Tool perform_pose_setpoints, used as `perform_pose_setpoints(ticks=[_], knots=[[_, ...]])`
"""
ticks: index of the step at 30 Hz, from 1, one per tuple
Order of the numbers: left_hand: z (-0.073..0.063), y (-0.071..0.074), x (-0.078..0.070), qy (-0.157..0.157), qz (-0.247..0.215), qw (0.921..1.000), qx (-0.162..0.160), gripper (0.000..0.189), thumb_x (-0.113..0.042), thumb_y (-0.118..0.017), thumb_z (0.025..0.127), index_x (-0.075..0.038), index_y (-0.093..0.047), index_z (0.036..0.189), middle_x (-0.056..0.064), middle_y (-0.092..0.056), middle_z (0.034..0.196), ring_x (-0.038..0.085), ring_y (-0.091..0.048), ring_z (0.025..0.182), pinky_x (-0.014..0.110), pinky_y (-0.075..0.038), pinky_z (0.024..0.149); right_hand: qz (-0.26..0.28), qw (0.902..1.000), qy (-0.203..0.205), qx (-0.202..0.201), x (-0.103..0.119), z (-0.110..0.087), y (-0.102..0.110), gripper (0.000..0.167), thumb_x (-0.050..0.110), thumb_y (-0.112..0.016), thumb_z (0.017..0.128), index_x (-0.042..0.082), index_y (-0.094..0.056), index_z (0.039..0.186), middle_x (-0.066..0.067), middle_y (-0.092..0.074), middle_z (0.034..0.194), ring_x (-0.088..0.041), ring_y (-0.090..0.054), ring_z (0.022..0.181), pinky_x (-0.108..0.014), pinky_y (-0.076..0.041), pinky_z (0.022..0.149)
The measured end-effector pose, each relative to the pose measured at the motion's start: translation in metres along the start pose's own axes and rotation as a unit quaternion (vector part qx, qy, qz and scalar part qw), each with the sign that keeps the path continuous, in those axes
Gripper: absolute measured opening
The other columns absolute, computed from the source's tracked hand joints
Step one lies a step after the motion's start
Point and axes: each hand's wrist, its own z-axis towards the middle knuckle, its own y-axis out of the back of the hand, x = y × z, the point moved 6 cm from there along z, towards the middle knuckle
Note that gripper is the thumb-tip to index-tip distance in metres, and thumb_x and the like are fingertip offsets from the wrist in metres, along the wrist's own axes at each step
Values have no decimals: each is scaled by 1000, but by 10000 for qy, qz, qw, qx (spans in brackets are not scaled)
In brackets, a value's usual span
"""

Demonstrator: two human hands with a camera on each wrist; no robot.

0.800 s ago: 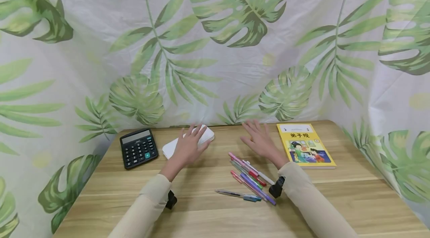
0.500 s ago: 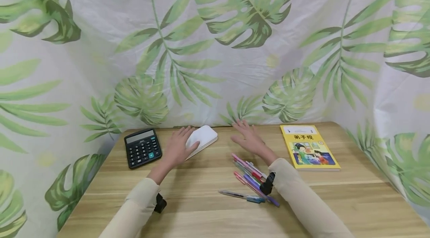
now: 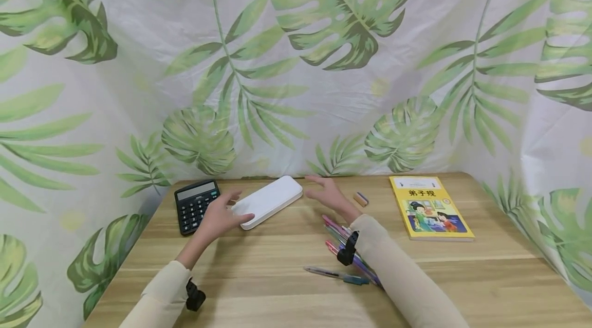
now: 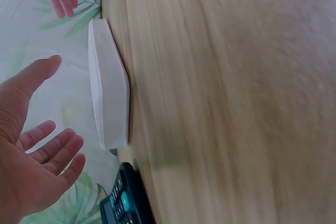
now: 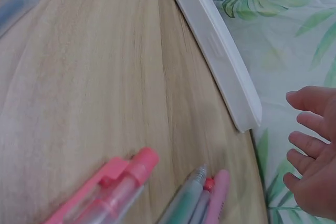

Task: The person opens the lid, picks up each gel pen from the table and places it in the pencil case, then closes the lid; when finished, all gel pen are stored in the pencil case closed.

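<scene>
A flat white box (image 3: 270,200) with rounded corners lies at an angle near the back of the wooden table. My left hand (image 3: 218,219) is at its left end, thumb and fingers spread apart around that end. Past the box's right end, my right hand (image 3: 329,195) reaches in with fingers loosely extended. In the left wrist view the left hand (image 4: 39,169) shows bent, parted fingers with nothing in them, beside the box (image 4: 111,90). The right wrist view shows the right hand (image 5: 315,153) apart from the box (image 5: 218,51), also holding nothing.
A black calculator (image 3: 194,210) lies left of the box, partly behind the left hand. Several coloured pens (image 3: 335,230) lie under the right forearm, with a blue-capped pen (image 3: 335,274) nearer. A small block (image 3: 361,199) and a yellow book (image 3: 430,208) lie to the right.
The left hand has moved left and nearer, off the box's middle to its left end, uncovering the box. The right hand has moved left toward the box's right end, uncovering the small block.
</scene>
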Motion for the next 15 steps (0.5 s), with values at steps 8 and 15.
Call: perform_pose_setpoints(ticks=[8,15], knots=[[-2,0,19,443,-511,9977,103,73,-23,-94,72,2,-58,130,24,-67,119,40,-67,110,48,-58,92,510,9986,-104,19,-12,10,-12,50,-1,-68,92,-10,-54,139,-29,-53,145,-46,-46,140,-55,-37,118],[-1,-1,23,574,-447,9972,149,67,-18,-95,69,3,-62,123,23,-68,115,37,-69,104,45,-59,86,646,9977,-221,4,-18,19,-17,50,-5,-68,90,-14,-53,136,-31,-55,141,-47,-52,134,-52,-42,115]])
